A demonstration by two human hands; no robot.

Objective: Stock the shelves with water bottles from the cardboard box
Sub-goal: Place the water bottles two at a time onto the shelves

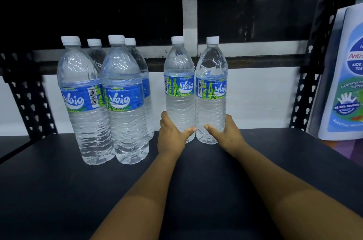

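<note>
Head view, and both hands are on bottles at the back of the dark shelf (59, 190). Left hand (170, 135) wraps the lower part of the left bottle (179, 82), thumb across the front, fingers curled round the far side. Right hand (225, 133) does the same on the right bottle (212, 84), thumb in front, fingers closed round the outer side. Those two stand upright, side by side and touching, bases down on the shelf, white caps on, blue labels facing us.

Over to the left, a group of four bottles (121, 102), upright, two in front and two behind, packed close, well clear of the held pair. Far right, a blue-and-white pack (345, 82) leans at the shelf's edge beside the perforated upright (306, 92).
</note>
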